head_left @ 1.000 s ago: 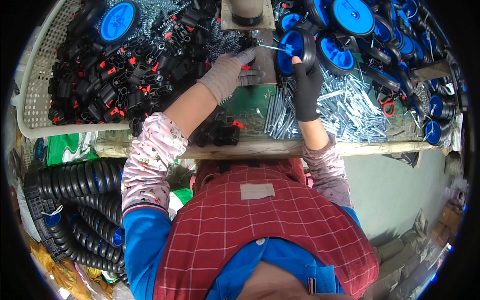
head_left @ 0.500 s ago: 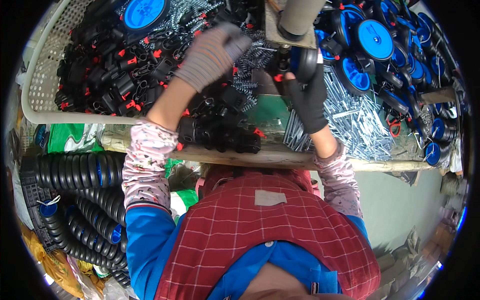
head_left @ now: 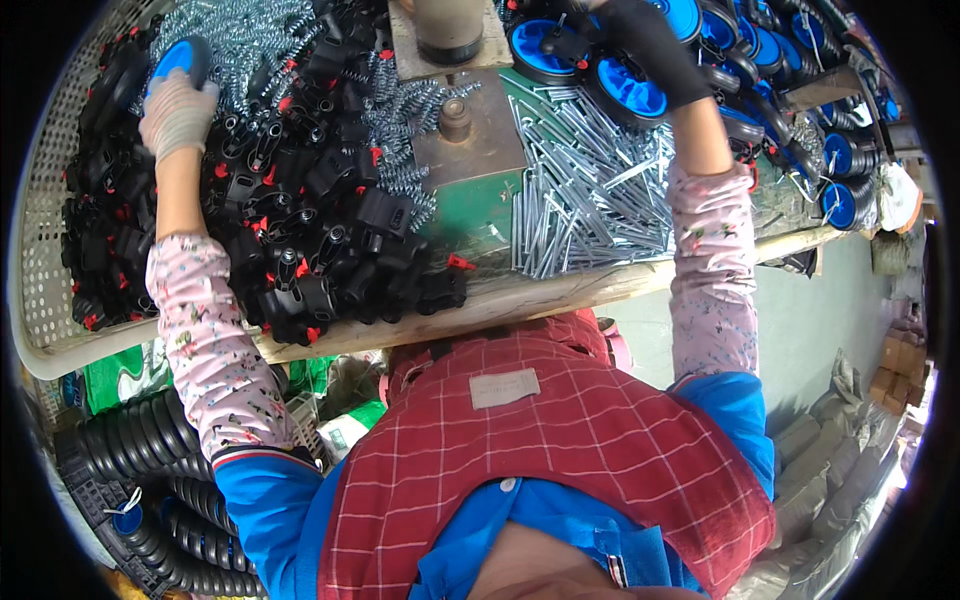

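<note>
- While I look down from the head camera, I take the brown metal plate [head_left: 470, 140] with its round peg in the middle of the bench as my landmark.
- My left hand [head_left: 176, 108], in a light knit glove, is far to the left of the plate, above the heap of black plastic parts [head_left: 300, 220] with red tabs.
- Its fingers are closed around the edge of a blue wheel [head_left: 182, 58] with a black tyre, which sits at the far left corner of the heap.
- My right hand [head_left: 645, 40], in a black glove, is up and to the right of the plate. It is clamped on a second blue wheel [head_left: 632, 90], which lies against the row of wheels [head_left: 780, 100] there.
- Between the plate and my right arm lies a pile of bright metal pins [head_left: 590, 190], just beside the plate's right edge.
- Silver coil springs [head_left: 400, 110] lie at the plate's left edge, touching the black parts.
- A white perforated tray [head_left: 45, 280] holds the heap on the left.
</note>
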A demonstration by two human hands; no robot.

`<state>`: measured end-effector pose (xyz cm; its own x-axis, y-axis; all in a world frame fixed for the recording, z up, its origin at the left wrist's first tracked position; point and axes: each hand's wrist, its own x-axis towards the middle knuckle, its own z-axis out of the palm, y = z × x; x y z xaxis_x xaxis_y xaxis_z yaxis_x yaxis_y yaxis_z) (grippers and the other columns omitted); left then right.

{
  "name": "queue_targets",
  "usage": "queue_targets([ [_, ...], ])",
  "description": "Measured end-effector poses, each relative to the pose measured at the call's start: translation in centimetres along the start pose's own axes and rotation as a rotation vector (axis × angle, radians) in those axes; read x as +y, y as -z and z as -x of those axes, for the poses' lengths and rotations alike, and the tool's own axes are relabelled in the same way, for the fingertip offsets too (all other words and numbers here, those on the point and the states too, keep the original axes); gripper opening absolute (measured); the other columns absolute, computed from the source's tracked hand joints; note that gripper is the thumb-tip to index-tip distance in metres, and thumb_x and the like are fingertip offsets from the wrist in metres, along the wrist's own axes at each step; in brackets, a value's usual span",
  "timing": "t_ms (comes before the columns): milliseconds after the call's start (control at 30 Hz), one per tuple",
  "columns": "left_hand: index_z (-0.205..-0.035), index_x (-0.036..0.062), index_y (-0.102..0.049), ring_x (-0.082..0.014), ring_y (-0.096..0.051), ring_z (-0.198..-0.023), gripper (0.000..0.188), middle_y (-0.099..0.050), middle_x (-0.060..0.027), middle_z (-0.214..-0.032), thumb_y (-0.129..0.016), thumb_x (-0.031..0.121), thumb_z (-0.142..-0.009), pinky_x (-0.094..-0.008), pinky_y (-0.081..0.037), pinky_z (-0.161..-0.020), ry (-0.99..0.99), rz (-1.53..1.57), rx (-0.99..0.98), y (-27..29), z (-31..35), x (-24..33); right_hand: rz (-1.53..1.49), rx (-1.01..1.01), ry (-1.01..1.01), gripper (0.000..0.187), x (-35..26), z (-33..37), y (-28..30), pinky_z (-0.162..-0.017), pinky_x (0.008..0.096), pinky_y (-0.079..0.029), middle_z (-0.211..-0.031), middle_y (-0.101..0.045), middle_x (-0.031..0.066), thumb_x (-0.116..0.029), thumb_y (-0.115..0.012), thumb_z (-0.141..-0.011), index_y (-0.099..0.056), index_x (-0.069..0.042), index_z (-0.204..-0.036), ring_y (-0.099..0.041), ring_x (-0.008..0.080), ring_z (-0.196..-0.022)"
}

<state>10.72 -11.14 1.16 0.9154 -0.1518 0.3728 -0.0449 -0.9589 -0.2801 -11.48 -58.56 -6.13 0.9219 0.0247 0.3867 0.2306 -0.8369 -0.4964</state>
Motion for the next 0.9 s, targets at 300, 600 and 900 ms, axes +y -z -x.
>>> queue_targets([
  [300, -0.107, -0.003, -0.063, -0.0204, -0.056, -0.084, 0.036, -0.063, -0.0106, -0.091, -0.067, 0.03, -0.094, -0.0357, -0.047, -0.081, -0.209, 1.383, -0.056, 4.7, 16.1, 2.9, 0.567, -0.056, -0.091, 0.016, -1.2, 2.2, -14.0, -0.065, 0.0475, -0.055, -0.082, -0.071, 0.0167, -0.023, -0.068, -0.081, -0.073, -0.008, -0.082, -0.07, 0.0354, -0.078],
  [600, -0.131, -0.0026, -0.052, -0.019, -0.062, -0.111, 0.042, -0.062, -0.0128, -0.123, -0.057, 0.022, -0.097, -0.0338, -0.051, -0.099, 0.126, 2.127, -0.926, 3.3, 23.5, 10.2, -0.229, 0.029, -0.014, 0.019, -10.3, 7.8, -6.6, -0.067, 0.0396, -0.054, -0.093, -0.068, 0.01, -0.02, -0.069, -0.09, -0.065, -0.011, -0.106, -0.067, 0.0288, -0.077],
  [900, -0.129, -0.0007, -0.053, -0.0159, -0.063, -0.102, 0.046, -0.062, -0.0091, -0.116, -0.063, 0.028, -0.095, -0.0295, -0.052, -0.09, 0.116, 2.149, -1.029, 4.8, 23.0, 10.6, -0.066, -0.139, 0.426, 0.041, -18.1, 6.0, -6.4, -0.087, 0.0403, -0.054, -0.123, -0.06, 0.0141, -0.023, -0.074, -0.083, -0.064, -0.011, -0.121, -0.06, 0.0357, -0.11],
])
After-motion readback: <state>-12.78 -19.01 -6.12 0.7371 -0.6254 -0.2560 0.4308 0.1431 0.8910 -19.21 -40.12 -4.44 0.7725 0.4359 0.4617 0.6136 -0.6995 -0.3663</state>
